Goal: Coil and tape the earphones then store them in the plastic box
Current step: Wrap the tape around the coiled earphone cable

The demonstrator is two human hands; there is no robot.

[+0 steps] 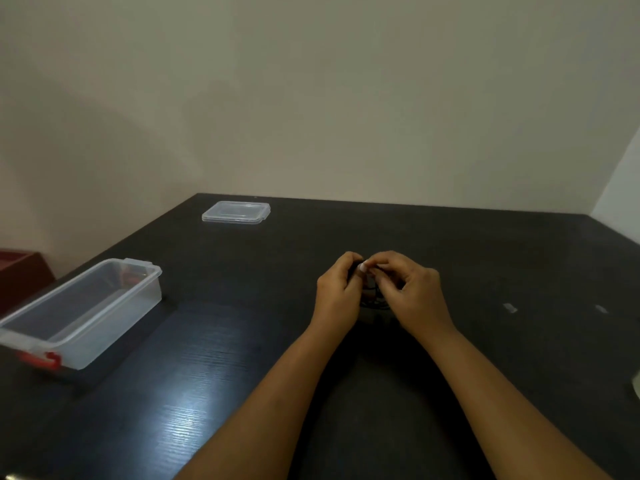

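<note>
Dark tabletop, plastic box at nine o'clock: your left grip and right grip pinched the earphones; slackening could uncoil them.

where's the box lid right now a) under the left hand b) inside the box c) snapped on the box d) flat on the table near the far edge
d: the clear lid lies flat on the dark table by its far edge, apart from the open plastic box.

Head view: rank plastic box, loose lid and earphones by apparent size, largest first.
1. plastic box, nearer the camera than the lid.
2. lid.
3. earphones, mostly hidden between left hand and right hand, so unsure.
</note>
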